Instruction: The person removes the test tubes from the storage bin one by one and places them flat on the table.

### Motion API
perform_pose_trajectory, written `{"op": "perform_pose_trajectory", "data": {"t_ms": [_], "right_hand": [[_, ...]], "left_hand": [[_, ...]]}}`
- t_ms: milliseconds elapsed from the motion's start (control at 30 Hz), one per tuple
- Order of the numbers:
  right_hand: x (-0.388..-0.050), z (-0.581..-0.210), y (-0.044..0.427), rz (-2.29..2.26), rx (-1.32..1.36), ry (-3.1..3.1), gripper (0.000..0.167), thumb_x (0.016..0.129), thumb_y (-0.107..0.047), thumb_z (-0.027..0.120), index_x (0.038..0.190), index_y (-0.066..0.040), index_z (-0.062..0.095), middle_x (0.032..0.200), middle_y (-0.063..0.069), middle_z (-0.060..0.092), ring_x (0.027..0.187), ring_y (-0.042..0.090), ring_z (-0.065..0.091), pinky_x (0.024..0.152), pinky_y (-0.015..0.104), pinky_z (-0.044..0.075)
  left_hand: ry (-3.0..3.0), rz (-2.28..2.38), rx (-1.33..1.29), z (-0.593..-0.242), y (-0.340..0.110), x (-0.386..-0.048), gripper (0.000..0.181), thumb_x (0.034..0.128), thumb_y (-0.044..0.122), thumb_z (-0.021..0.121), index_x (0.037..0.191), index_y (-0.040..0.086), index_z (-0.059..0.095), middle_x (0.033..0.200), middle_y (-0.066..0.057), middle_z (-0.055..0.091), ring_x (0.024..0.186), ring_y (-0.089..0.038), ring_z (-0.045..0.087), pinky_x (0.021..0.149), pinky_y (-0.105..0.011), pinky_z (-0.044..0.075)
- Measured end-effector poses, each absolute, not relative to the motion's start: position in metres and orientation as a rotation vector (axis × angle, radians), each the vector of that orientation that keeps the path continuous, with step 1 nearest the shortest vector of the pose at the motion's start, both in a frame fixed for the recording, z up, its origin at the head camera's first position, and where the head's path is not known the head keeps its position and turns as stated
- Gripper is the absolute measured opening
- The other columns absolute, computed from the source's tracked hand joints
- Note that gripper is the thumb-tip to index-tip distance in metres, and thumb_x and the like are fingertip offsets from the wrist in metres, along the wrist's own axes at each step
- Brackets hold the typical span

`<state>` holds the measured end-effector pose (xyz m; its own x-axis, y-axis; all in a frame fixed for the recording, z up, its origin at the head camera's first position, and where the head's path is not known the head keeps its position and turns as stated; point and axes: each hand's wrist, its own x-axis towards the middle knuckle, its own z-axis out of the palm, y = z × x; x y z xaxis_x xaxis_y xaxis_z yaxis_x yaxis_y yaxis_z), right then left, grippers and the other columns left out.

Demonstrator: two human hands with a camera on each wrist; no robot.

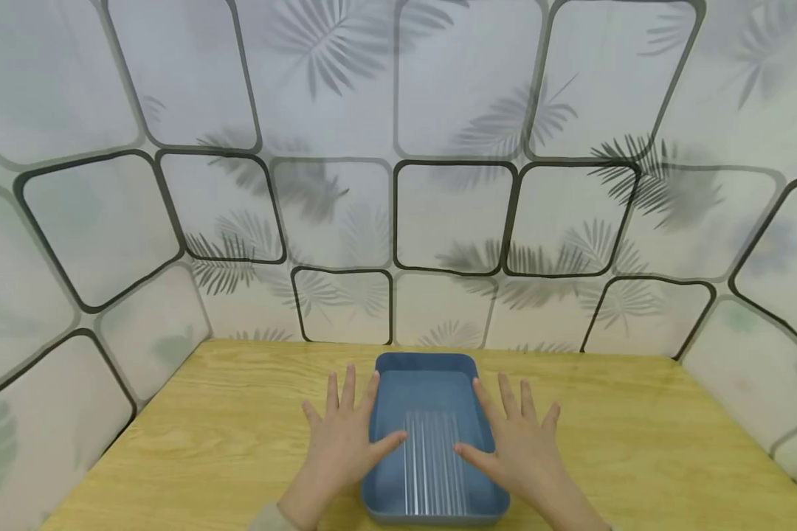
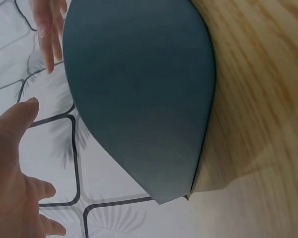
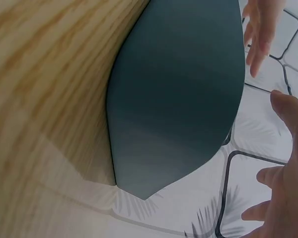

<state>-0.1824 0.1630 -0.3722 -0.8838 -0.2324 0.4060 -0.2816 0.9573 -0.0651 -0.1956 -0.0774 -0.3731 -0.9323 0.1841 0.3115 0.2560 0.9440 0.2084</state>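
Observation:
A blue rectangular tray [image 1: 425, 387] with raised walls lies on the wooden table. Inside its nearer half are several clear, slender tubes or rods [image 1: 435, 464], lying side by side lengthwise. My left hand [image 1: 345, 442] hovers at the tray's left side with fingers spread and thumb reaching over the rim. On the right side, my right hand [image 1: 521, 446] mirrors it, fingers fanned out and thumb inward. Neither hand holds anything. Both wrist views show the tray's outer wall [image 2: 144, 99] close by, with the hands apart from it; the tubes are hidden there.
The yellowish wooden table [image 1: 239, 413] extends on both sides of the tray. A white cloth or panel backdrop [image 1: 454, 214] with dark rounded outlines and grey leaf prints rises behind the table and along its left and right sides.

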Motion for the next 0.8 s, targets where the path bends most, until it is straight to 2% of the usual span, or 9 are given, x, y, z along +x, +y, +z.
{"op": "perform_pose_trajectory", "data": {"t_ms": [167,367,600,800], "right_hand": [[-0.1818,-0.3717,0.1615,0.206,0.382,-2.696,0.083,0.07,-0.063,0.057,0.136,-0.019,0.036,0.135,0.022,0.032,0.122,0.048,0.024,0.083,0.072,0.013],[-0.1802,-0.3697,0.1594,0.242,0.47,-2.576,0.065,0.074,-0.047,0.063,0.128,-0.013,0.048,0.122,0.021,0.048,0.108,0.04,0.045,0.083,0.064,0.029],[-0.1852,-0.3694,0.1613,0.276,0.566,-2.365,0.051,0.07,-0.032,0.069,0.11,-0.002,0.059,0.106,0.019,0.057,0.094,0.035,0.054,0.077,0.051,0.04],[-0.189,-0.3712,0.1622,0.302,0.602,-2.267,0.046,0.065,-0.027,0.072,0.1,0.001,0.062,0.098,0.019,0.06,0.086,0.034,0.057,0.069,0.046,0.046]], "left_hand": [[-2.776,-0.369,-0.354,-0.3745,-0.0769,-0.1958,0.089,0.0714,0.072,0.045,0.14,0.018,0.027,0.143,-0.018,0.015,0.129,-0.039,0.012,0.085,-0.071,0.013],[-2.653,-0.421,-0.451,-0.3729,-0.0757,-0.1966,0.074,0.077,0.049,0.06,0.134,0.007,0.038,0.133,-0.02,0.036,0.121,-0.034,0.035,0.088,-0.058,0.031],[-2.581,-0.431,-0.482,-0.3693,-0.0761,-0.1968,0.062,0.0781,0.042,0.062,0.124,0.002,0.049,0.121,-0.018,0.05,0.106,-0.032,0.05,0.082,-0.045,0.042],[-2.567,-0.422,-0.472,-0.3715,-0.0757,-0.1976,0.056,0.0772,0.04,0.064,0.118,0.002,0.055,0.11,-0.014,0.057,0.098,-0.028,0.055,0.07,-0.039,0.049]]}}
